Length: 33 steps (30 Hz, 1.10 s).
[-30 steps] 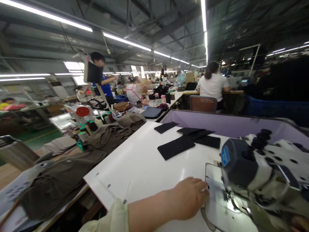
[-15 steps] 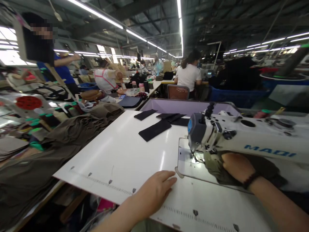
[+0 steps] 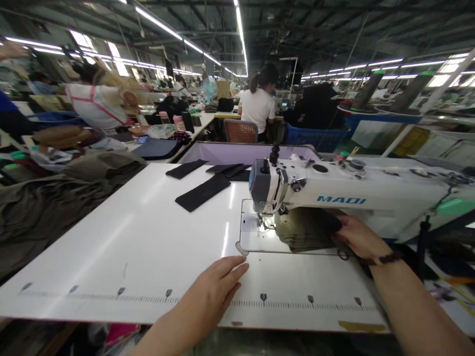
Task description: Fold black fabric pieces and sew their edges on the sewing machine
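Observation:
A white sewing machine [image 3: 356, 190] stands on the right part of the white table [image 3: 148, 247]. Under its arm lies a stack of olive-green cloth [image 3: 302, 230], just right of the lit needle area. My right hand [image 3: 356, 237] is at the right end of this stack, its fingers closed on the dark edge. My left hand [image 3: 218, 284] rests near the table's front edge, fingers extended and holding nothing, left of the metal needle plate [image 3: 250, 240]. Several black fabric pieces, one a larger strip [image 3: 203, 193], lie behind the needle area to the left.
Brown-green cloth [image 3: 74, 193] is heaped along the left side. A lilac bin [image 3: 222, 152] sits behind the table. Farther back are a person in a white shirt [image 3: 256, 109], a brown chair [image 3: 241, 132] and blue crates [image 3: 315, 140].
My right hand has moved right along the cloth, which now lies flatter under the machine arm. The view has turned to the right. My left hand stays by the front edge.

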Motion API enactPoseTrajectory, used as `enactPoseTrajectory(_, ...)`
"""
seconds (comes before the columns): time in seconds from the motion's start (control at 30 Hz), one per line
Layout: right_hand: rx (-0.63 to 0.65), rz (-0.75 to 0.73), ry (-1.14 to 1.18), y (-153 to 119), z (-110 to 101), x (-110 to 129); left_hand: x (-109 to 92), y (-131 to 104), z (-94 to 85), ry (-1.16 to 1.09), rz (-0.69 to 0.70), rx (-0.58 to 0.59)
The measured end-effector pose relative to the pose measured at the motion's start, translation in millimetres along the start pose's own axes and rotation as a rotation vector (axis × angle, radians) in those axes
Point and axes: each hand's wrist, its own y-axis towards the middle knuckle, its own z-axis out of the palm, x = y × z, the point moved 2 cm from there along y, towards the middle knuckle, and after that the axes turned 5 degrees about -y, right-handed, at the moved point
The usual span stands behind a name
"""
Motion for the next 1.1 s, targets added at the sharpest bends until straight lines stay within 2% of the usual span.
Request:
enactPoseTrajectory(0.07,0.103,0.046,0.024,-28.2,8.5,11.0,-8.0,7.5,5.1,-0.015,0.021,0.002)
enactPoseTrajectory(0.13,0.317,0.112,-0.007,-56.1,29.4,24.9,-19.6,19.8,12.0,-0.020,0.080,-0.013)
enactPoseTrajectory(0.2,0.412,0.057,-0.093,-78.0,54.3,41.3,-32.2,35.9,21.6,-0.010,0.180,0.007)
enactPoseTrajectory(0.3,0.458,-0.003,-0.174,-96.2,82.5,58.1,-42.2,56.0,38.4,-0.017,0.352,0.186)
enactPoseTrajectory(0.37,0.456,-0.064,-0.168,-101.3,85.4,60.4,-35.6,58.2,43.4,-0.056,0.370,0.331)
enactPoseTrajectory(0.43,0.453,-0.139,-0.126,-103.9,76.1,54.7,-18.0,49.4,37.5,-0.122,0.253,0.389)
enactPoseTrajectory(0.53,0.448,-0.249,-0.117,-104.0,58.5,39.1,15.5,22.3,12.5,-0.250,-0.012,0.297)
enactPoseTrajectory(0.63,0.527,-0.331,-0.142,-97.2,62.7,31.5,37.5,-3.5,-9.5,-0.328,-0.177,0.206)
enactPoseTrajectory(0.7,0.455,-0.331,-0.134,-86.3,75.3,34.3,43.3,-12.0,-14.6,-0.379,-0.243,0.148)
enactPoseTrajectory(0.83,0.121,-0.174,-0.043,-58.0,98.2,42.0,46.8,-11.8,-8.3,-0.386,-0.351,-0.054)
enactPoseTrajectory(0.93,0.076,-0.051,0.014,-44.2,108.5,39.3,50.0,-7.7,-0.5,-0.311,-0.395,-0.106)
enactPoseTrajectory(1.03,0.060,-0.034,0.015,-41.1,114.6,34.0,56.1,-7.0,4.3,-0.235,-0.446,-0.113)
enactPoseTrajectory(1.1,0.010,-0.027,-0.018,-42.5,117.4,31.7,60.3,-9.3,6.5,-0.198,-0.478,-0.168)
